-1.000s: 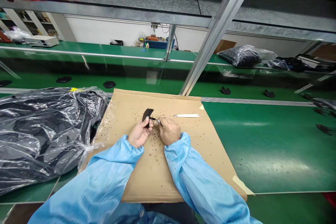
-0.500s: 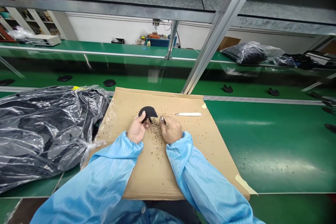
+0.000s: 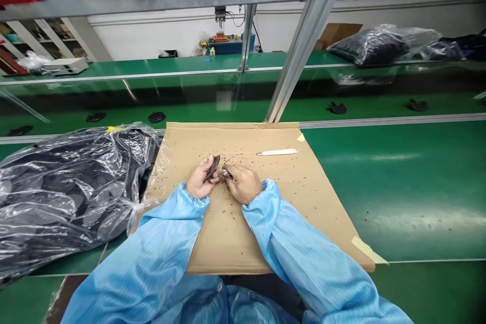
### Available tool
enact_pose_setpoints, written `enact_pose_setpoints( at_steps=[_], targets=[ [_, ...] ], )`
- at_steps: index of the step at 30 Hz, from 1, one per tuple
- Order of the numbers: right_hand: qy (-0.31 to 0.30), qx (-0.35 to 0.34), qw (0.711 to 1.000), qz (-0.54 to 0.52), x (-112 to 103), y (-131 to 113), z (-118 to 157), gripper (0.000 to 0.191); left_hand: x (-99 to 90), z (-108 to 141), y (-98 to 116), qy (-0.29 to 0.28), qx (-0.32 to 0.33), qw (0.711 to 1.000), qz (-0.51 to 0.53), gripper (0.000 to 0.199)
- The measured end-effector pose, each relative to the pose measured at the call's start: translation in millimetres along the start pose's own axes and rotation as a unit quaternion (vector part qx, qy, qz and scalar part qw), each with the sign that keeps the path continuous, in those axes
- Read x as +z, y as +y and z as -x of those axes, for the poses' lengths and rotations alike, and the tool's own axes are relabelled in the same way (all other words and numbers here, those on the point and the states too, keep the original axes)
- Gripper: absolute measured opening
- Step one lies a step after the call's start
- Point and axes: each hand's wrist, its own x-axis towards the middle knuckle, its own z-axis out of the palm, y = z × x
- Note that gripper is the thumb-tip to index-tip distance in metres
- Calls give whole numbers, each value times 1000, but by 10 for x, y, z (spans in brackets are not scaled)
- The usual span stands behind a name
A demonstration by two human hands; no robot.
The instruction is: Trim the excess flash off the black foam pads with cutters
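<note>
My left hand (image 3: 200, 178) is closed on a thin dark rubber-like piece (image 3: 213, 168), now seen nearly edge-on and tilted. My right hand (image 3: 243, 183), also closed, grips a small shiny metal tool (image 3: 227, 174) between thumb and fingers, its kind too small to make out. The tool's tip lies close beside the dark piece; I cannot tell if they touch. Beneath both hands, a brown cardboard sheet (image 3: 228, 243) is strewn with many tiny dark bits. Beyond the right hand lies a slim white-handled knife (image 3: 278, 152).
A large clear plastic bag of dark pieces (image 3: 72, 197) bulges at the left. Behind the cardboard runs a green belt (image 3: 228, 111) with several dark pieces on it. A metal post (image 3: 294, 55) rises at the back. Tape (image 3: 368, 249) holds the cardboard's right corner.
My left hand has turned the dark piece from its broad face to nearly edge-on. My right hand with the metal tool has come closer to it. The view has shifted slightly.
</note>
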Motion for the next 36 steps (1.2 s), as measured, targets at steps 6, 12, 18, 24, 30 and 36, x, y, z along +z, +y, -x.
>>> enact_pose_setpoints(
  at_steps=[6, 12, 18, 24, 30, 36],
  targets=[
    [-64, 21, 997, 31, -49, -91, 2, 24, 12, 11, -15, -13, -15, 999, -33, 12],
    [-102, 41, 993, 43, -78, -100, -7, 25, 15, 10, -22, -20, -9, 998, -64, 23],
    [-128, 43, 990, 41, -103, -106, -5, 25, 18, 9, -48, -1, 9, 997, -83, 33],
    [-163, 50, 983, 62, -143, -121, -11, 23, -35, -24, -110, 8, 39, 993, -108, 48],
    [-197, 55, 976, 81, -182, -146, -24, 25, -45, -30, -137, 7, 45, 991, -123, 50],
    [-179, 70, 980, 60, -150, -128, -17, 24, -27, -30, -122, 16, 37, 994, -105, 44]
  ],
)
